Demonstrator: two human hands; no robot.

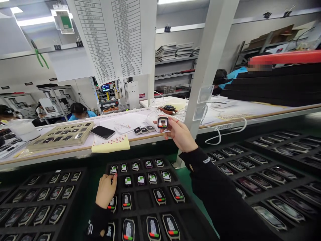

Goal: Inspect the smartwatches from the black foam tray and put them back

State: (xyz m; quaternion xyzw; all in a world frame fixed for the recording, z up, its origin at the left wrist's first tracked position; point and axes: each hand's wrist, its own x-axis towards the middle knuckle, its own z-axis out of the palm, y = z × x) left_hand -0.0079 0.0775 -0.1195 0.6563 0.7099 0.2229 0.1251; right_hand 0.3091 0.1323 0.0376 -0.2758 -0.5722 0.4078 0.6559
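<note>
Raised at the bench edge, my right hand (182, 134) grips a smartwatch (163, 123) without a strap between thumb and fingers. Its lit screen faces me and shows a picture. Lower down, my left hand (106, 190) curls over the left side of a black foam tray (192, 222). Its fingers are bent together over a slot in the second row; what lies under them is hidden. Strapless watches fill most slots, the back rows with green-and-white screens (152, 178), the front rows with text and red-green bars (171, 226). One slot (143, 199) in the third row holds no watch.
More watch trays stand at left (45, 204) and right (273, 180). On the bench are a phone (102, 132), three small watches (144, 130), a beige tray (61, 135) and a white cable (225, 133). A white post (203, 70) rises beside my right hand. Co-workers sit beyond.
</note>
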